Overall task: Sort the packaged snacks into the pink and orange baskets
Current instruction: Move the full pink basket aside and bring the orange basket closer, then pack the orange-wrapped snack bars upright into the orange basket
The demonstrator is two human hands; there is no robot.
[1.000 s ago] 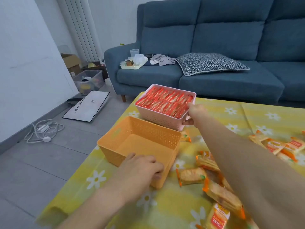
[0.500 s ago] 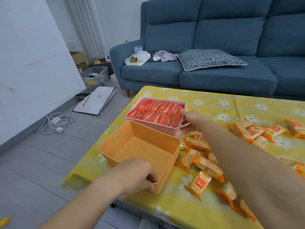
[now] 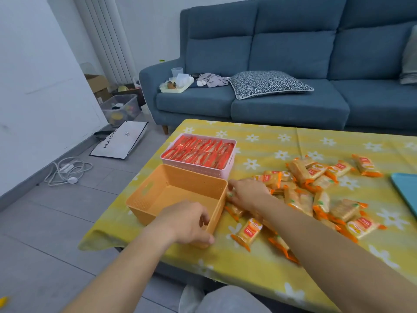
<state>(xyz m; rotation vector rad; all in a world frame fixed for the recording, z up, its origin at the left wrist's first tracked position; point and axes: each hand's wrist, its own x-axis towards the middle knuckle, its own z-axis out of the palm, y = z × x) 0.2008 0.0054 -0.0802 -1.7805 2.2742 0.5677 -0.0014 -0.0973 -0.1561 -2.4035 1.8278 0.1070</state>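
Orange packets (image 3: 300, 199): loose heap on the tablecloth (image 3: 270, 141), right of both baskets. None is sorted yet. The nearest ones lie against the right wall of the orange basket.
Orange basket (image 3: 144, 201): at the near left corner of the table, with nothing inside it.
Pink basket (image 3: 216, 173): directly behind the orange basket, its near wall touching or just beside the orange basket's far wall. It is filled to the rim with red packets (image 3: 198, 151) in ordered rows.
Left hand (image 3: 189, 222): grips the near right corner of the orange basket, fingers curled over the rim, thumb on the outer wall. Same hold as one second ago.
Right hand (image 3: 248, 195): palm down on the packets just beside the orange basket, fingers bent onto one of them. Whether a packet is already pinched cannot be told.
Change: one second ago the right hand held the near right corner of the pink basket. It has now left that basket and dropped to the heap.
Meaning for the task: judged as placement of the pink basket complete, the red sort done, and the orange sort starting.
Next requirement: judged as a firm pinch on a single packet, then a short lift over the basket wall.
Surroundings: teal tray (image 3: 406, 195) at the right table edge; blue sofa (image 3: 282, 105) behind the table.
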